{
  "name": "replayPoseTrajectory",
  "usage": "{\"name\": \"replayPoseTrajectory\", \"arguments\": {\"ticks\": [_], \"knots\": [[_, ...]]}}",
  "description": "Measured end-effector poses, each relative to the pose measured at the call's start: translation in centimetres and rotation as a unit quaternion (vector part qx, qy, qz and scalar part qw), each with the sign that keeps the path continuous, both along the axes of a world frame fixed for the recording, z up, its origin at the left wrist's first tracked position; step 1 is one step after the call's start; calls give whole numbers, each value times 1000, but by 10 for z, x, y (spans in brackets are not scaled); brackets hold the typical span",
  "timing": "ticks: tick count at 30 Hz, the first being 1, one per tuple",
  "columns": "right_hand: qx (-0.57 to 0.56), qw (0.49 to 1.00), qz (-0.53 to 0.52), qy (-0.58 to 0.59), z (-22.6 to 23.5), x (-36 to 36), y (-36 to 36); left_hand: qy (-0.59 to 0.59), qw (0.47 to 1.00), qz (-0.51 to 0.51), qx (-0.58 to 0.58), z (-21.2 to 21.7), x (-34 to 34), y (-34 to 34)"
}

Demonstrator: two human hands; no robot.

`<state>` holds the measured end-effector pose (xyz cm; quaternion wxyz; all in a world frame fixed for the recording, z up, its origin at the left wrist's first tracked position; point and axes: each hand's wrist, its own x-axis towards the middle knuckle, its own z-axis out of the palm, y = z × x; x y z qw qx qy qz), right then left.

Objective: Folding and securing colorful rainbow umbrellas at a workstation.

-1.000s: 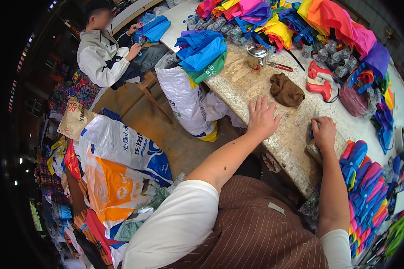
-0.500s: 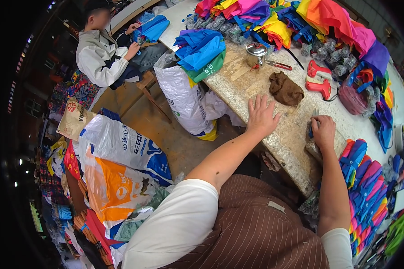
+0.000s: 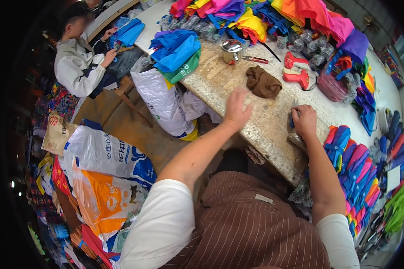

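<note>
Left hand (image 3: 238, 108): blurry, open, thumb spread out; by the edge of the worktop (image 3: 270, 124);
Right hand (image 3: 305, 120): curled around a small blue tool (image 3: 292, 122); its grey tip sticks out;
Brown cloth (image 3: 264, 83): scrunched up on the worktop; near two red glue guns (image 3: 297, 80)

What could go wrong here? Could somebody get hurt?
Maybe! The right hand holds a metal-tipped tool, which might poke the left hand if the two came close. The left hand, blurred here, is near the edge of the table, so it could bump that. The blue fabric bundle lies at the table's edge too, so it might slide off.
</note>
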<state>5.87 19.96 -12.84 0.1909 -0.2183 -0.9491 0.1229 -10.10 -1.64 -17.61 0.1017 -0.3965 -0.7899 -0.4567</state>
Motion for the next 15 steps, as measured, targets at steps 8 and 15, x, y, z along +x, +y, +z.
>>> {"name": "replayPoseTrajectory", "arguments": {"ticks": [8,15], "knots": [[-9,1000,12,-12,-8,-5,4,213,872,342,-277,38,-161,-100],[12,1000,-17,-12,-9,6,11,165,806,356,-443,33,-240,-104]]}}
